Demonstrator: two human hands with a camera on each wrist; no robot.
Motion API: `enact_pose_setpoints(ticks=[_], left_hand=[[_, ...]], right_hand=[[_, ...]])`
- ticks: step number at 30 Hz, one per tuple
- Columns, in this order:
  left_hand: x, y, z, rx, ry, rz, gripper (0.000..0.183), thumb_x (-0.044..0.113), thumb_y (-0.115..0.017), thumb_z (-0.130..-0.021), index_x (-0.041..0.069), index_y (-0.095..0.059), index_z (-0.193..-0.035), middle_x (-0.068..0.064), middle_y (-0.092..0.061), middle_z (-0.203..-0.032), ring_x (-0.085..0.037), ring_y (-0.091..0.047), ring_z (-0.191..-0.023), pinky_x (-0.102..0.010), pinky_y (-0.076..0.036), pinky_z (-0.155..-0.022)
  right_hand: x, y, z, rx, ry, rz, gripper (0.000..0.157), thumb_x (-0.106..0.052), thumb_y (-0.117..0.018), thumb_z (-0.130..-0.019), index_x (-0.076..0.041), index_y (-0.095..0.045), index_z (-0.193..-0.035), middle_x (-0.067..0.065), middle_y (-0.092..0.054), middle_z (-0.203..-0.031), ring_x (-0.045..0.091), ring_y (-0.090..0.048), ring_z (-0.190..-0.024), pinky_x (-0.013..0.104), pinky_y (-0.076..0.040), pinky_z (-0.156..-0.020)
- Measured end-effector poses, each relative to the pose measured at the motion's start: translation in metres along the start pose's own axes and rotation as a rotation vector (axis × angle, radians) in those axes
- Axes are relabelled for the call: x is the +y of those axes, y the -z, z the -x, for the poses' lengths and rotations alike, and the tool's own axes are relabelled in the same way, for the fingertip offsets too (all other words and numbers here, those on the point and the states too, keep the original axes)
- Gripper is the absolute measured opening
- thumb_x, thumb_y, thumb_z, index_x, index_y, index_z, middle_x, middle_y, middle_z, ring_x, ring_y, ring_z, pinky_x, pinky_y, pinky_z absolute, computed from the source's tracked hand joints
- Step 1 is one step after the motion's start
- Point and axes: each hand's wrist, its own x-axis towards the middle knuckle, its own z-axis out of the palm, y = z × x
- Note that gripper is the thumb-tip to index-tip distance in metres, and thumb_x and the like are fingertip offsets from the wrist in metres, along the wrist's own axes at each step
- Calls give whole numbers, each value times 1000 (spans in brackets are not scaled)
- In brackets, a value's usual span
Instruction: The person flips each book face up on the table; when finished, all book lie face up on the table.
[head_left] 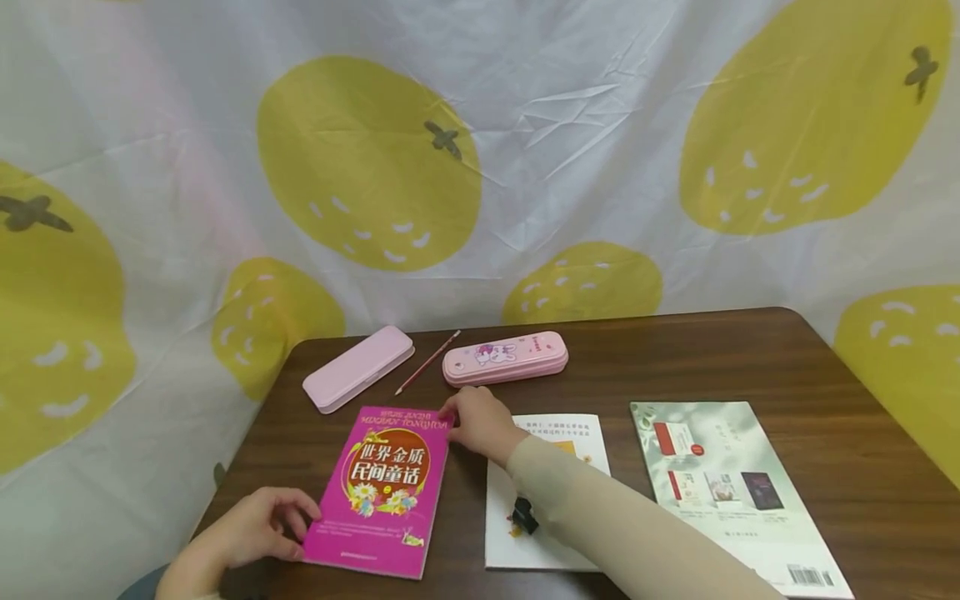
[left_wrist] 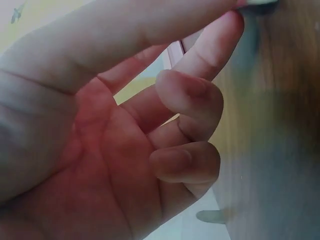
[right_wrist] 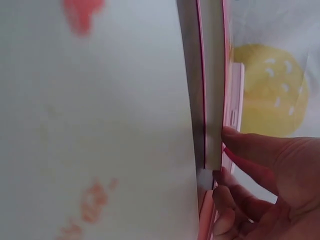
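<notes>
A magenta storybook (head_left: 386, 525) with a round red-and-gold emblem lies on the table, front cover up. At its lower left corner is my left hand (head_left: 258, 525), with thumb and forefinger at the book's edge; the left wrist view shows the other fingers loosely curled. My right hand (head_left: 480, 421) pinches the upper right corner, its thumb (right_wrist: 240, 142) over the cover and its fingers beyond the top edge. The storybook's page edges (right_wrist: 214, 100) face the right wrist view. Under my right forearm lies a white book (head_left: 506, 533), partly hidden by the sleeve.
Behind the storybook are a plain pink pencil case (head_left: 358, 367), a pencil (head_left: 427, 362) and a pink pencil case with a rabbit picture (head_left: 506, 357). A pale green book (head_left: 738, 500) lies at the right of the wooden table (head_left: 675, 358). A fruit-patterned curtain (head_left: 570, 142) hangs behind.
</notes>
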Motion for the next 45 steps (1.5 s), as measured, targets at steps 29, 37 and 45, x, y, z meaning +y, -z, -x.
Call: enact_pose_setpoints(ticks=[29, 37, 45], left_hand=[[76, -58, -50, 175, -212, -134, 35, 9, -86, -79, 6, -73, -112, -3, -67, -89, -4, -51, -67, -23, -46, -60], [104, -85, -76, 139, -320, -195, 34, 8, -85, -80, 7, -72, -111, -2, -68, -91, -8, -55, -73, -23, -48, -67], [122, -115, -87, 43, -329, -262, 41, 13, -85, -83, 15, -68, -121, 5, -67, -98, -4, -56, -77, -24, -48, -71]], right_hand=[[71, 55, 71, -13, -77, 99, 26, -21, -82, -87, -20, -78, -112, 2, -69, -120, 25, -57, -114, 47, -49, -104], [120, 93, 110, 16, -57, 161, 24, -15, -77, -91, -16, -77, -115, 10, -68, -130, 37, -56, -120, 58, -45, -102], [155, 104, 123, -51, 44, 104, 34, -10, -76, -92, -15, -72, -125, 13, -63, -140, 40, -54, -129, 59, -44, -106]])
